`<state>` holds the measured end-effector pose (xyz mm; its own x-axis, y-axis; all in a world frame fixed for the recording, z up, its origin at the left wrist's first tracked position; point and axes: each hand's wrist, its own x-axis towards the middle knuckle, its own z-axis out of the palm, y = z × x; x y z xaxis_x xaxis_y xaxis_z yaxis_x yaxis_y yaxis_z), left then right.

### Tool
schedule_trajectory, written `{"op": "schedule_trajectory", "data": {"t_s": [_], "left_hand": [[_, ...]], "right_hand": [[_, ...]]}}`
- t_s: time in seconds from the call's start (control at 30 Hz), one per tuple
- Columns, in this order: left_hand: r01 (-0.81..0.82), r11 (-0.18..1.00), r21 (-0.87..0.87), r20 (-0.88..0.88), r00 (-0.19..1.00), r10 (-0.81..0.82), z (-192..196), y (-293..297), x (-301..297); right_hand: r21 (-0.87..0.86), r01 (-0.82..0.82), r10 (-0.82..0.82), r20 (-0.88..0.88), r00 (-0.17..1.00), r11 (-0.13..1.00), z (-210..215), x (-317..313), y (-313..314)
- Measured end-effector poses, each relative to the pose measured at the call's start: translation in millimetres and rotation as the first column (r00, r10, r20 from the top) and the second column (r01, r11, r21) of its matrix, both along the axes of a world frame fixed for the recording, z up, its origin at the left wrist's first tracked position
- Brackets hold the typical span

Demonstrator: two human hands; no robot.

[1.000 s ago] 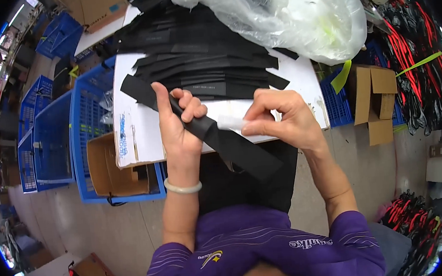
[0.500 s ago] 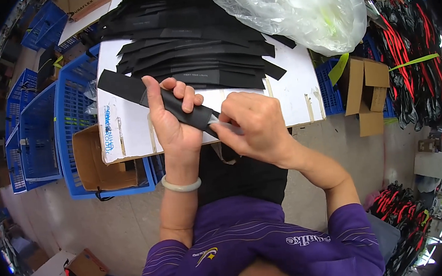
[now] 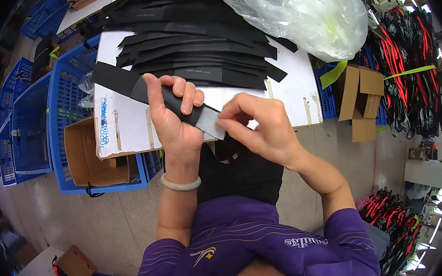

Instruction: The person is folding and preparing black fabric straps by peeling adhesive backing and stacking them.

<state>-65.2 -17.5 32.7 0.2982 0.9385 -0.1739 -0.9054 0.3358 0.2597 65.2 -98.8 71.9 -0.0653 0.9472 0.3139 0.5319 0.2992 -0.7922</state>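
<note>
A black fabric strip lies slantwise across my left hand. The fingers of that hand are curled over the strip, while its thumb points up alongside. At the strip's lower right end a flat grey patch faces up. My right hand pinches the edge of this grey end between thumb and forefinger; the exact point of contact is partly hidden by the fingertips. Beyond both hands, a pile of similar black strips is spread in overlapping rows on the white tabletop.
A clear plastic bag covers the table's far right. Blue crates stand to the left, one with a cardboard box in it. An open carton sits at the right, near hanging black and red bundles.
The grey patch at the strip's end has come into fuller view. My right fingers have shifted slightly to its outer edge. My left hand keeps its hold.
</note>
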Motion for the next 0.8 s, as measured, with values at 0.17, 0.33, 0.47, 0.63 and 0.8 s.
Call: {"op": "schedule_trajectory", "data": {"t_s": [0.17,0.33,0.47,0.63,0.8], "left_hand": [[-0.028,1.0,0.003,0.006,1.0,0.028,-0.7,1.2,-8.4],[0.02,1.0,0.01,0.063,0.998,-0.021,-7.1,5.4,-11.7],[0.028,0.999,0.037,0.102,0.994,-0.031,-7.8,2.5,-8.7],[0.079,0.997,0.007,0.13,0.988,-0.08,-3.7,-5.5,-2.5],[0.079,0.997,-0.016,0.129,0.989,-0.077,-10.1,0.0,-6.7]], "right_hand": [[-0.264,0.017,-0.068,-0.186,0.98,0.964,-4.2,7.1,0.4],[0.129,-0.054,0.036,0.138,0.99,0.99,0.2,-4.7,-6.2],[0.191,0.002,-0.022,0.104,0.994,0.982,-8.8,-10.8,-6.5],[0.34,0.054,-0.068,0.031,0.997,0.939,-21.6,-22.7,4.8],[0.345,0.045,-0.066,0.048,0.997,0.937,-24.7,-18.2,3.0]]}}
